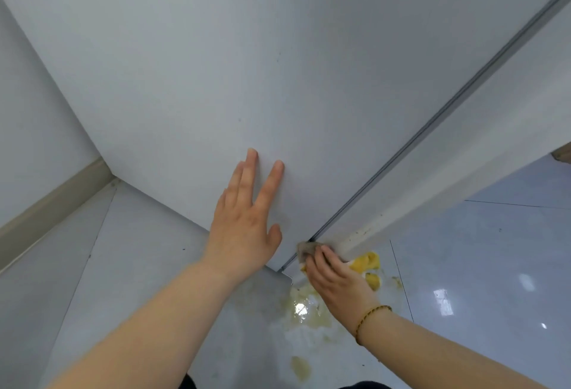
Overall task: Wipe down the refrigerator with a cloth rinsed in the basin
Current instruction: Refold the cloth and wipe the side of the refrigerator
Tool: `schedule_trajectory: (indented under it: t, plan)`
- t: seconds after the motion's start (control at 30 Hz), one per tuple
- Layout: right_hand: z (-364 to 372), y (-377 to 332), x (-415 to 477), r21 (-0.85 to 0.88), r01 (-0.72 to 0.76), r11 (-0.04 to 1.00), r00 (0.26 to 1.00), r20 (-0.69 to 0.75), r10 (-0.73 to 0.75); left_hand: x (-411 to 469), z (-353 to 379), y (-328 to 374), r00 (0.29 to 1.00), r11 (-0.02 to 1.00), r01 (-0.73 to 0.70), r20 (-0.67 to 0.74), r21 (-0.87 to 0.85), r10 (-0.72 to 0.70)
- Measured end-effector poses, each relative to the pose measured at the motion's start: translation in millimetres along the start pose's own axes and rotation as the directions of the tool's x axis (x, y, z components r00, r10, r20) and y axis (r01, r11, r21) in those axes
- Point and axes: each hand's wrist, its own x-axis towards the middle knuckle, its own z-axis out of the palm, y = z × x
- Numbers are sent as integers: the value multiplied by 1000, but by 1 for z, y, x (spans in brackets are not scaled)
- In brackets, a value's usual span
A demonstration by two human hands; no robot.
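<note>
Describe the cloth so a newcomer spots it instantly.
Follow the dark seam down the grey refrigerator to its bottom corner. There the right hand presses the cloth. Its grey-brown tip and bright yellow folds stand out from the pale floor spill.

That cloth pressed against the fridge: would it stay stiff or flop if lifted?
Probably floppy: the cloth crumples round the bottom corner of the refrigerator under the right hand. Likely light, though perhaps damp: a wet-looking puddle lies on the floor below.
</note>
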Motion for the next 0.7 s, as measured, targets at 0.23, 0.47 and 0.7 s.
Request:
schedule_trajectory:
  t: [0.23,0.47,0.7]
  plan:
    - [8,-61,52,-128,327,936,943,-11,-331,-2,0,-9,996,998,27,84,-60,-22]
    - [7,-76,60,-70,308,949,951,-22,-310,0,-12,2,972,991,125,207,-45,-113]
    - [-33,-11,17,88,117,989,992,-66,-111,-2,-28,7,938,966,242,276,-94,-208]
